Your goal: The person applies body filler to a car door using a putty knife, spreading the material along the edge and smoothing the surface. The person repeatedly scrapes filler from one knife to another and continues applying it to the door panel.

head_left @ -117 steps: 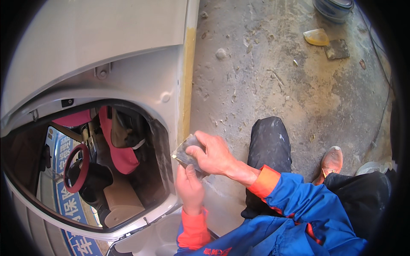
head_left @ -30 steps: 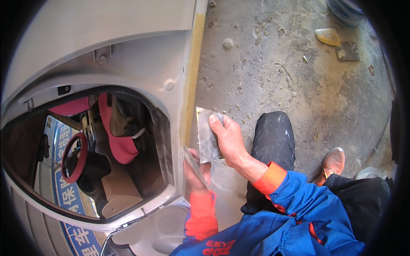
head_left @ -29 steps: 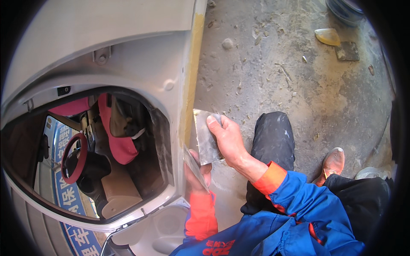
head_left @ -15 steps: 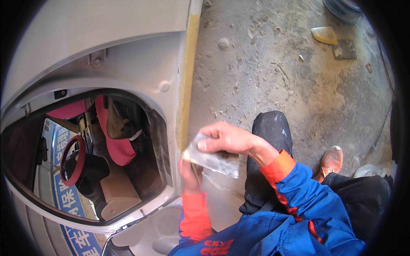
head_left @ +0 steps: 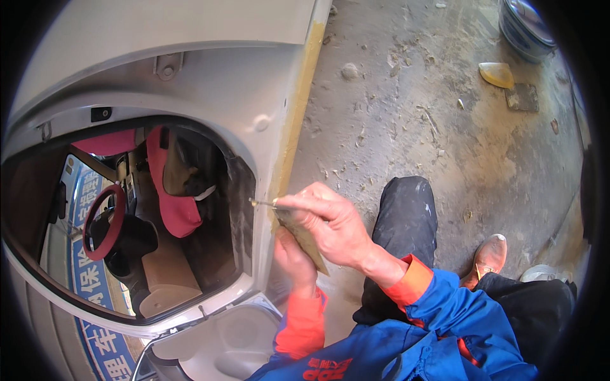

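Observation:
My right hand (head_left: pixel 333 228) grips a thin scraper blade (head_left: pixel 264 202), seen almost edge-on, with crumbs of pale paste at its tip. Below it, my left hand (head_left: pixel 293 259) is closed on a second flat plate (head_left: pixel 308 251), which slants down to the right under my right fingers. Whether the blade and plate touch is hard to tell. Both hands are beside the lower end of a yellowish strip (head_left: pixel 298 108) along the edge of the pale car body panel (head_left: pixel 190 25); my right fingers hide part of that edge.
At left are the car's window opening, red steering wheel (head_left: pixel 105 222) and pink seat cover (head_left: pixel 181 216); an inner door panel (head_left: pixel 210 336) lies below. On the dusty floor (head_left: pixel 394 114) are a bucket (head_left: pixel 527 32), yellow piece (head_left: pixel 495 75) and dark square (head_left: pixel 522 100). My bent legs and shoe (head_left: pixel 486 257) are at right.
Since half a second ago my right hand has turned its blade from face-up to edge-on, exposing more of the plate in my left hand. The whole view has shifted slightly.

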### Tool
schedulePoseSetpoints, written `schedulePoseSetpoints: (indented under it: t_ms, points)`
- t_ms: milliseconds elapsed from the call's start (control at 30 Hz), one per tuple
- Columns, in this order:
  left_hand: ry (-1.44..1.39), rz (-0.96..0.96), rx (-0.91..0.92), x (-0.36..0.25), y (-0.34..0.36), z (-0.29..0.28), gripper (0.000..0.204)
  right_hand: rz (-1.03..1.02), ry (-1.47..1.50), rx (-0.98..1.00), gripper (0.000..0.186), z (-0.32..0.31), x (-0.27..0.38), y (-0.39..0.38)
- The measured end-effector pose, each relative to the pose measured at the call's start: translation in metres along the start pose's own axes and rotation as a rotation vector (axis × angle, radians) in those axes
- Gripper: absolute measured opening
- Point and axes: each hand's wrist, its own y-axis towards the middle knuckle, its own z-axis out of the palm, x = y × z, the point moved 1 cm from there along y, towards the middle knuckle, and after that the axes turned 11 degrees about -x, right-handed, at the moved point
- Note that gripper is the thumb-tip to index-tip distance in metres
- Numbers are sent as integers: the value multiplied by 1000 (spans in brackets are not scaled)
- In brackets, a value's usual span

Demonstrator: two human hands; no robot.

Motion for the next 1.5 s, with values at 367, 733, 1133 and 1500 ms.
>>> schedulePoseSetpoints:
  t_ms: [367, 733, 1133, 1500]
  points:
    - [-130, -75, -72, -11, 17, -27, 46, -200, -320, 200, 22, -16, -1, 6]
    - [-184, -363, 547, 16, -62, 12, 32, 568, 175, -80, 40, -46, -15, 33]
    - [132, 175, -37, -26, 17, -11, 29, 560, -236, -127, 26, -53, -45, 20]
    - [290, 423, -74, -29, 10, 12, 38, -759, -458, -98, 48, -2, -21, -8]
